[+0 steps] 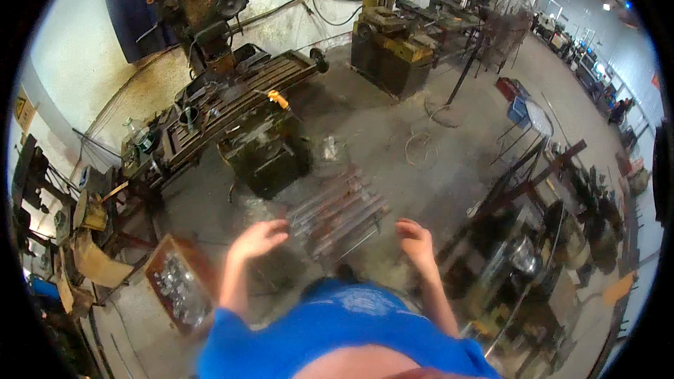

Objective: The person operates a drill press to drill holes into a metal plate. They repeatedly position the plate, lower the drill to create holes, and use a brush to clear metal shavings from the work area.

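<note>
"Hovering apart, left hand and right hand, both empty, fingers loosely curled!"

"And the metal bars?"

"Between and just beyond: long, straight, rusty-brown and grey, side by side; farther off, a grimy, slotted machine table"

Floor: dull grey | blurred bars, side by side | brown box of metal pieces

The metal bars blur together, their number unclear. Shiny pieces in the box are too small to identify. Picture edges crop the tall machine and blue shirt.
</note>
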`<state>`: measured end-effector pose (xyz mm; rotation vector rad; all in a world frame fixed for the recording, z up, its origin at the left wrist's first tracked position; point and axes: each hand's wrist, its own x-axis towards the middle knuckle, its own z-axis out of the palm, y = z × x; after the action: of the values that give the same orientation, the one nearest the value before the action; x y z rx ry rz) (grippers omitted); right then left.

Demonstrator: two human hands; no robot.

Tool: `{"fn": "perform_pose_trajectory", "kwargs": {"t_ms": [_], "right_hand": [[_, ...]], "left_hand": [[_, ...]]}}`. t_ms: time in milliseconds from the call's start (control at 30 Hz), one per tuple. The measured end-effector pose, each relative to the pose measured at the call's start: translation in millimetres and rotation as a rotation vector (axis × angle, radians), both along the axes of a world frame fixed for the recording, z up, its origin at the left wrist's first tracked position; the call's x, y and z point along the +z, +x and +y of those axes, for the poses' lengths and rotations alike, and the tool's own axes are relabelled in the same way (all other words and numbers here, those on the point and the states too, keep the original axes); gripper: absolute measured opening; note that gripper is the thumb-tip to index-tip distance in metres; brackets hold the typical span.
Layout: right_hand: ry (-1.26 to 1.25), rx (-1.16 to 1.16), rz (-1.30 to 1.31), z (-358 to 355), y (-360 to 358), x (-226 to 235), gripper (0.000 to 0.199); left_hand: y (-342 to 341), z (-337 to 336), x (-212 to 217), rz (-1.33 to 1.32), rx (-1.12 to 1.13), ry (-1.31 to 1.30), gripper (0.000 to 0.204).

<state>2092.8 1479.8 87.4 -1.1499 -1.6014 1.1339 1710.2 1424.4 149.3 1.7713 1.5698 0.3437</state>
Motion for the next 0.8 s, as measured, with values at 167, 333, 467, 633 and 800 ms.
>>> {"fn": "perform_pose_trajectory", "kwargs": {"t_ms": [167, 333, 467, 633, 800], "right_hand": [[-0.108, -0.071, -0.001, 88, 35, -2, 0.039], [-0.176, -0.217, -0.122, 179, 93, -60, 0.038], [-0.277, -0.345, -0.321, 252, 125, -67, 0.042], [-0.333, -0.377, -0.430, 375, 197, -114, 0.042], [-0.320, -0.280, -0.501, 526, 250, -146, 0.039]], "left_hand": [[6, 66, -24, -0.134, 0.093, 0.105, 0.041], [13, 96, -2, -0.098, 0.213, 0.028, 0.042], [26, 119, -10, 0.035, 0.336, 0.138, 0.041], [87, 173, -7, -0.107, 0.520, 0.057, 0.042], [155, 248, -20, -0.081, 0.582, -0.032, 0.041]]}}
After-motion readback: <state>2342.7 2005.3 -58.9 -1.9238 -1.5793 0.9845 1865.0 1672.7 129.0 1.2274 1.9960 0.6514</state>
